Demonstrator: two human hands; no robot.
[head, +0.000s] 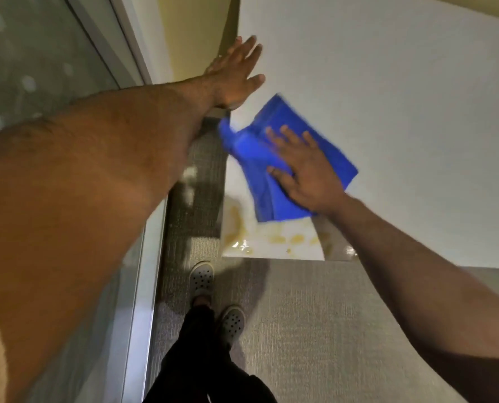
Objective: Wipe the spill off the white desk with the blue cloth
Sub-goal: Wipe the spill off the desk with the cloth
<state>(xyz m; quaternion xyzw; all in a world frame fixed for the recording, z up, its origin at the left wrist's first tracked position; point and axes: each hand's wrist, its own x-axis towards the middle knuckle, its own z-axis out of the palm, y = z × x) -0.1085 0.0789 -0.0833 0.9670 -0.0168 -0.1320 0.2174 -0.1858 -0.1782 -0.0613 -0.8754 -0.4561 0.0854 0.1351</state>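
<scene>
The white desk [402, 82] fills the upper right of the view. A blue cloth [259, 158] lies crumpled near the desk's left edge, part of it hanging over that edge. My right hand [303, 167] presses flat on the cloth with fingers spread. A yellowish wet spill [274, 235] spreads over the desk's near left corner, just below the cloth. My left hand [236, 74] rests flat on the desk's left edge farther back, fingers spread, holding nothing.
Grey carpet [315, 330] lies below the desk's front edge, where my two feet in grey perforated clogs [201, 279] stand. A frosted glass partition with a metal frame [143, 286] runs along the left. A yellow wall [196, 33] stands beyond the desk.
</scene>
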